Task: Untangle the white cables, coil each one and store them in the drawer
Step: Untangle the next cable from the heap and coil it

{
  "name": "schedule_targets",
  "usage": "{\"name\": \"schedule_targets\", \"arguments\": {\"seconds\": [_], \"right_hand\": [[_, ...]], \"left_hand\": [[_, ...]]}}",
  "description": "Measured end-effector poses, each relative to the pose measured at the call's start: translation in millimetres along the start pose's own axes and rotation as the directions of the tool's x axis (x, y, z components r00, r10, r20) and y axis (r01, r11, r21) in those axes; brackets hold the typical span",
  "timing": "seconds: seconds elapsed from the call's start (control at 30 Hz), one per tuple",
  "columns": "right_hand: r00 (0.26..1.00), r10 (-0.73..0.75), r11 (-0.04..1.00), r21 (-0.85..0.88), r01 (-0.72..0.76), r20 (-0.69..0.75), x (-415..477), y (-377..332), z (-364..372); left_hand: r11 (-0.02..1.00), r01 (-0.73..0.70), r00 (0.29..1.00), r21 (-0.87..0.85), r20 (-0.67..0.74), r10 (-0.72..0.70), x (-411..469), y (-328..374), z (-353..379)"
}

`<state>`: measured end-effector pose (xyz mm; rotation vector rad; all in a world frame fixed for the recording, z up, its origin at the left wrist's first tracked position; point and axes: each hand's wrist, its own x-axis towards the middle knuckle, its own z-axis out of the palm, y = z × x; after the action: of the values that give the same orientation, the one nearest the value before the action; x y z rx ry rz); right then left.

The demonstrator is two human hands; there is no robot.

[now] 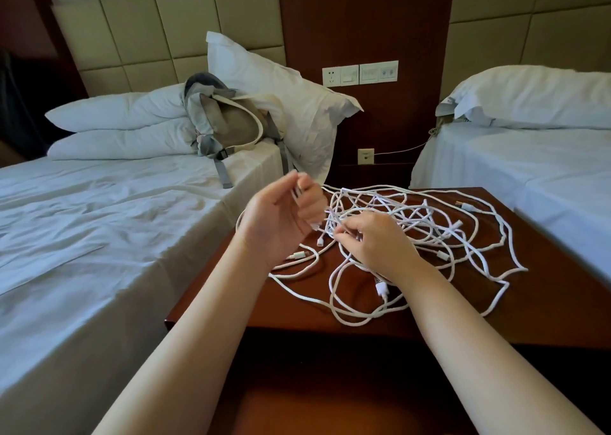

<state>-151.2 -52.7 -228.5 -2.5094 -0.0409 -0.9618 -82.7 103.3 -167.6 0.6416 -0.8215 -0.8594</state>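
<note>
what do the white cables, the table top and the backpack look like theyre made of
The tangled white cables look plastic- or rubber-sheathed, smooth and matte: they bend in soft loops. The dark reddish-brown bedside table looks like varnished wood or veneer, given its glossy sheen. The grey and tan backpack looks like woven fabric with webbing straps; it slumps and creases.

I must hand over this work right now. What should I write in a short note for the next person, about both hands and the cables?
Hands: the left hand is lifted, with its fingers curled round one white strand. The right hand is low on the heap and pinches a strand.
Things: the white cables lie in one tangled heap on the dark wooden nightstand.
Done: nothing is coiled and nothing is stored.
Left: free each cable, coil it, then put all of them in the drawer, which is not in view.
</note>
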Motion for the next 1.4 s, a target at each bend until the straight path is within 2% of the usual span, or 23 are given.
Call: {"name": "schedule_targets", "arguments": {"seconds": [0.13, 0.23, 0.33, 0.5, 0.57, 0.63, 0.7, 0.77, 0.83, 0.93, 1.0, 1.07, 1.13, 1.17, 1.27, 1.3, 1.33, 1.4], "right_hand": [[0.992, 0.061, 0.998, -0.039, -0.057, 0.109, 0, 2, 1], [0.983, 0.096, 0.995, -0.022, -0.093, 0.158, 0, -5, -4], [0.973, 0.119, 0.99, -0.092, -0.103, 0.197, 0, -7, -7], [0.97, 0.15, 0.978, -0.173, -0.117, 0.192, 2, 3, -10], [0.972, 0.141, 0.984, -0.132, -0.118, 0.186, 2, 5, -10], [0.978, 0.097, 0.993, -0.079, -0.084, 0.183, 1, 3, -11], [0.983, 0.035, 0.999, -0.042, -0.028, 0.179, 0, 3, -10], [0.989, -0.015, 1.0, -0.018, 0.017, 0.144, 0, 3, -10], [0.996, -0.061, 0.998, 0.002, 0.061, 0.058, -1, 4, -10], [0.991, -0.116, 0.993, 0.021, 0.117, -0.064, -1, 2, -9], [0.981, -0.14, 0.99, 0.013, 0.144, -0.136, 1, 1, -9], [0.964, -0.16, 0.987, -0.012, 0.162, -0.212, 2, 3, -9], [0.95, -0.155, 0.988, -0.027, 0.154, -0.271, 3, 5, -8], [0.944, -0.144, 0.989, -0.027, 0.143, -0.297, 3, 5, -8], [0.927, -0.119, 0.992, -0.002, 0.127, -0.356, 2, 4, -9], [0.926, -0.108, 0.993, 0.013, 0.12, -0.363, 2, 3, -9], [0.926, -0.093, 0.994, 0.025, 0.11, -0.367, 2, 1, -10], [0.923, -0.055, 0.996, 0.041, 0.076, -0.38, 2, 0, -9]], "left_hand": [[0.947, -0.32, 0.919, -0.015, -0.25, 0.306, -4, 30, 3], [0.916, -0.401, 0.844, 0.022, -0.38, 0.379, -3, 33, -5], [0.888, -0.456, 0.758, 0.057, -0.498, 0.421, 2, 26, -11], [0.783, -0.596, 0.537, 0.176, -0.638, 0.552, -1, 35, -19], [0.743, -0.569, 0.433, 0.352, -0.641, 0.634, -3, 36, -23], [0.679, -0.393, 0.32, 0.621, -0.599, 0.734, -5, 31, -30], [0.58, -0.207, 0.275, 0.788, -0.522, 0.807, -5, 22, -38], [0.42, -0.01, 0.321, 0.907, -0.395, 0.861, -6, 12, -49], [0.226, 0.14, 0.416, 0.964, -0.265, 0.87, -7, 5, -55], [-0.07, 0.273, 0.568, 0.959, -0.102, 0.817, -10, -3, -56], [-0.166, 0.309, 0.68, 0.937, -0.095, 0.727, -9, -7, -56], [-0.2, 0.323, 0.763, 0.925, -0.13, 0.633, -8, -10, -57], [-0.154, 0.352, 0.818, 0.923, -0.224, 0.53, -5, -14, -52], [-0.079, 0.382, 0.828, 0.921, -0.303, 0.472, -4, -16, -47], [0.294, 0.456, 0.826, 0.84, -0.522, 0.211, -2, -18, -29], [0.398, 0.48, 0.828, 0.782, -0.554, 0.089, -2, -19, -24], [0.459, 0.501, 0.835, 0.734, -0.55, -0.032, -2, -19, -22], [0.53, 0.519, 0.85, 0.671, -0.47, -0.238, -4, -19, -21]]}}
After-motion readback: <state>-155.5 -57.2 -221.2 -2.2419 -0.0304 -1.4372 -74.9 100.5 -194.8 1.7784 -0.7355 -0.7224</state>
